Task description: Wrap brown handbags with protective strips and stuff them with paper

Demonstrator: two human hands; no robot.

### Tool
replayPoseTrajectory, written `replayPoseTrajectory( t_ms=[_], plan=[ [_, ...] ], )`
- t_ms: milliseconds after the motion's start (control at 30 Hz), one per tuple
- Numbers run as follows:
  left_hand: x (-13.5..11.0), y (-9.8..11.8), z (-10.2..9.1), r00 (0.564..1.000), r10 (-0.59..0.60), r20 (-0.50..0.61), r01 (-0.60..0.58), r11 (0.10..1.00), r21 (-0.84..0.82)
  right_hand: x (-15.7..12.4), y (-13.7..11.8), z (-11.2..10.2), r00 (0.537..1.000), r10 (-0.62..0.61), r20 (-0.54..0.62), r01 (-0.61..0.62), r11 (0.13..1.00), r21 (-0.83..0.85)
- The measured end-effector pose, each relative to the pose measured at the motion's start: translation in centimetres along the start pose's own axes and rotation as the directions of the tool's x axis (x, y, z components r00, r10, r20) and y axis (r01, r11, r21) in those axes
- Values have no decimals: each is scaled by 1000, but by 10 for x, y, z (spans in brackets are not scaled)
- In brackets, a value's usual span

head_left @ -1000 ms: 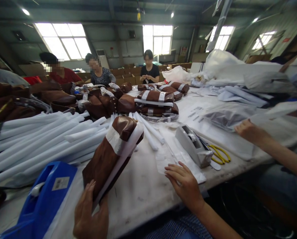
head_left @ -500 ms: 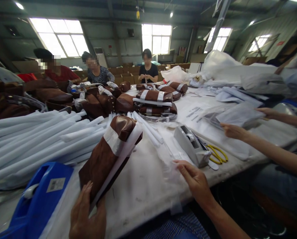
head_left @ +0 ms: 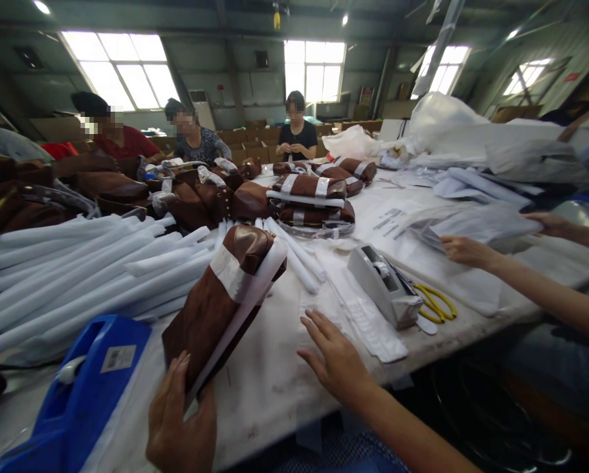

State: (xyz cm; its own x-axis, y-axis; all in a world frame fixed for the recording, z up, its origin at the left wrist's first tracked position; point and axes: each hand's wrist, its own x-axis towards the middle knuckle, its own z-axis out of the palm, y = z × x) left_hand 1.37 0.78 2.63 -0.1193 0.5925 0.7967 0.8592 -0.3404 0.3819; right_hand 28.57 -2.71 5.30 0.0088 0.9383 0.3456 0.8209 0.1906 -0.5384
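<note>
My left hand (head_left: 179, 420) grips the near end of a brown leather piece (head_left: 220, 299) that is wrapped with white tape and backed by a white strip; it stands tilted on the white table (head_left: 275, 387). My right hand (head_left: 336, 358) lies flat on the table with fingers stretched out, touching a thin clear plastic sheet (head_left: 324, 315) just left of a grey tape dispenser (head_left: 386, 286). Nothing is held in the right hand.
A blue tape dispenser (head_left: 85, 387) sits at the near left. White rolled tubes (head_left: 77, 269) pile up on the left. Yellow-handled scissors (head_left: 435, 305) lie beside the grey dispenser. Brown leather pieces (head_left: 309, 200) heap mid-table. A co-worker's hands (head_left: 465, 249) handle white sheets at right; three people sit far back.
My right hand lifted a clear sheet near the grey dispenser, then came down flat further left on the table. The co-worker's hands at right shifted the white sheets.
</note>
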Motion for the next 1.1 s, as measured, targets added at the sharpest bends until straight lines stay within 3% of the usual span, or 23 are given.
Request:
replayPoseTrajectory(
  t_ms=[100, 167, 300, 400, 467, 567, 667, 767, 933, 1000, 1100],
  plan=[
    [-1, -1, 1, 1000, 5, 2, -5, 1000, -2, 7, 1, 28, 988, 80, 134, -59, 987, -153],
    [-1, -3, 1, 1000, 11, 4, -11, 1000, 3, -5, -5, 41, 965, 89, 248, -51, 987, -154],
    [2, -4, -1, 1000, 9, 1, -9, 1000, -10, -50, -23, 36, 914, -151, 377, 141, 989, 53],
    [5, -1, -3, 1000, -10, 1, 10, 1000, -18, -58, -31, 16, 917, -220, 334, 172, 971, 166],
    [7, 1, -4, 1000, -28, 8, 28, 999, -27, -45, -32, 10, 953, -189, 237, 157, 977, 148],
    [8, 3, -4, 1000, -28, 15, 28, 999, -37, -11, -28, 21, 974, -179, 136, 174, 984, 47],
    [10, 4, -5, 1000, -20, 16, 20, 999, -32, 12, -22, 46, 972, -110, 207, 124, 991, -56],
    [13, 3, -8, 999, -41, 8, 41, 999, -4, 11, -21, 61, 940, -81, 332, 108, 992, -63],
    [16, -5, -10, 989, -136, -56, 137, 990, 31, 1, -26, 54, 857, -320, 404, 271, 947, 175],
    [16, -9, -11, 977, -205, -64, 207, 978, 35, 14, -25, 49, 891, -317, 324, 260, 943, 208],
    [16, -12, -13, 948, -314, -51, 316, 948, 35, 54, -17, 49, 971, -196, 138, 180, 976, 124]
  ],
)
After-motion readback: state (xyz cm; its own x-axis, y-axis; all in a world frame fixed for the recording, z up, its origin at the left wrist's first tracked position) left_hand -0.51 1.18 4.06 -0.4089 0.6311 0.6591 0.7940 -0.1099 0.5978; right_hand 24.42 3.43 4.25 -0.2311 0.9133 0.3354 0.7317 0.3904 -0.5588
